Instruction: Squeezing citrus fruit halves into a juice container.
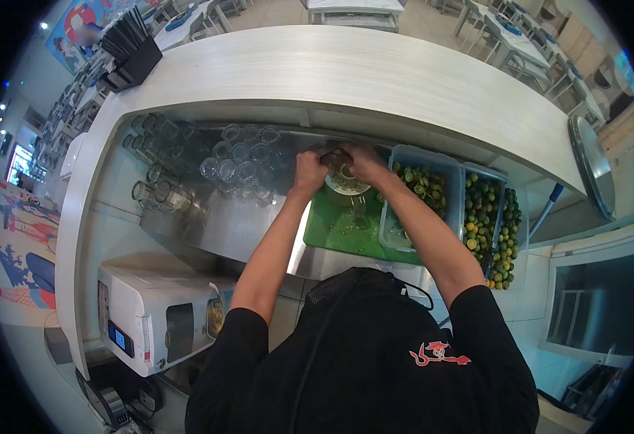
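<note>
Both hands are close together over a round strainer (348, 187) with pale pulp in it. My left hand (311, 172) and my right hand (368, 164) are closed on a dark brownish object (337, 158), possibly a citrus squeezer, at the strainer's far side; its shape is mostly covered by the fingers. The strainer rests over a clear container whose handle (358, 208) points towards me. Beneath lies a green cutting board (328, 228) with scattered bits. At its right a clear plastic bin (386, 230) holds squashed-looking small green citrus fruits (428, 187).
Upside-down drinking glasses (246, 171) and glass mugs (171, 195) crowd the steel counter (214, 228) at left. Bins of limes (480, 211) stand at far right. A raised white ledge (317, 65) curves behind, bearing a black straw holder (132, 65). A white machine (159, 314) stands lower left.
</note>
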The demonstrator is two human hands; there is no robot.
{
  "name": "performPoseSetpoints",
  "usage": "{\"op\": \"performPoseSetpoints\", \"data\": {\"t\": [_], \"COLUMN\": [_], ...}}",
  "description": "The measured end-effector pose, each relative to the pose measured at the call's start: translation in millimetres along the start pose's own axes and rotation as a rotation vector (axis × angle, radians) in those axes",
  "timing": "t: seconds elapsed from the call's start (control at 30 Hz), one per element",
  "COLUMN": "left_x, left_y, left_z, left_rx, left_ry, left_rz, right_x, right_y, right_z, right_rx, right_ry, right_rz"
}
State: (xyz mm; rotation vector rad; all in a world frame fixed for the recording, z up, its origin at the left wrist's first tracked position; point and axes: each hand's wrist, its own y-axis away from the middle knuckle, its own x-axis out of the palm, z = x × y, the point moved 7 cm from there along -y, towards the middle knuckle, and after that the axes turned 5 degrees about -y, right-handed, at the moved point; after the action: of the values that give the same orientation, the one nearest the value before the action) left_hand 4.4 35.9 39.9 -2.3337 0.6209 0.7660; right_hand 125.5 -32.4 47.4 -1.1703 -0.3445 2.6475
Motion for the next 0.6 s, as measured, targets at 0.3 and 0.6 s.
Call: {"op": "performPoseSetpoints", "data": {"t": [0.3, 0.6], "left_x": [16, 25], "left_y": [5, 7], "left_z": [6, 1], "left_rx": [0.167, 0.265], "left_ry": [-0.068, -0.163], "left_rz": [-0.052, -0.037], "right_x": [21, 28], "right_y": [-1, 5], "right_z": [-10, -21], "right_rx": [-0.067, 0.046], "right_ry": [0.331, 0.308], "right_rz": [0.178, 0.205]}}
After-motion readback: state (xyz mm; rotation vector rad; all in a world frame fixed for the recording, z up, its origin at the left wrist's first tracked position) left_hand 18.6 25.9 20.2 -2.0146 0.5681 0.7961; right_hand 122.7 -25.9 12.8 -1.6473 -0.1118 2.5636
